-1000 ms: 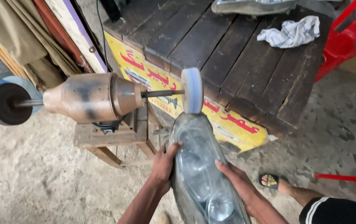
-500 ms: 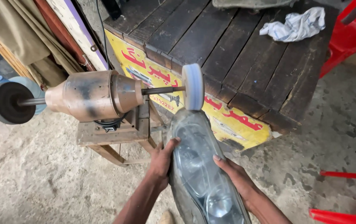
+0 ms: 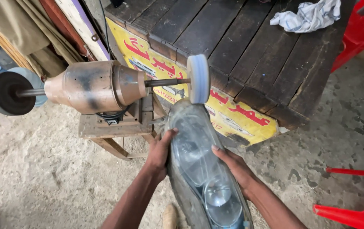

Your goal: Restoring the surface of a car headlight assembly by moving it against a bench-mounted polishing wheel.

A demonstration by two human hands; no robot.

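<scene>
You hold a car headlight (image 3: 199, 165) in both hands, low in the middle of the view, its long body running from 12 o'clock down to 6 o'clock. Your left hand (image 3: 161, 152) grips its left edge, the thumb hooked over the clear lens and the other fingers curled behind it, out of sight. Your right hand (image 3: 233, 166) clasps the right edge, with fingers (image 3: 218, 152) pressed together and laid flat on the lens; you cannot tell where its thumb sits.

The top tip of the headlight touches the lower rim of a white buffing wheel (image 3: 199, 79), which stands at 12 o'clock from your hands. The wheel sits on a thin shaft (image 3: 165, 82) coming out of a brown motor (image 3: 95, 87) at 10 o'clock. A dark disc (image 3: 5, 93) is mounted on the far end of the motor, at 9 o'clock. The motor rests on a small wooden stand (image 3: 105, 127) on the dusty concrete floor (image 3: 38, 178).

Behind the wheel, from 12 to 2 o'clock, is a dark plank table (image 3: 250, 46) with a yellow sign (image 3: 233, 114) fixed along its front edge. A white rag (image 3: 309, 16) lies on the table at 1 o'clock. Red plastic chairs show at 2 o'clock (image 3: 358, 36) and at 4 o'clock (image 3: 360, 203).
</scene>
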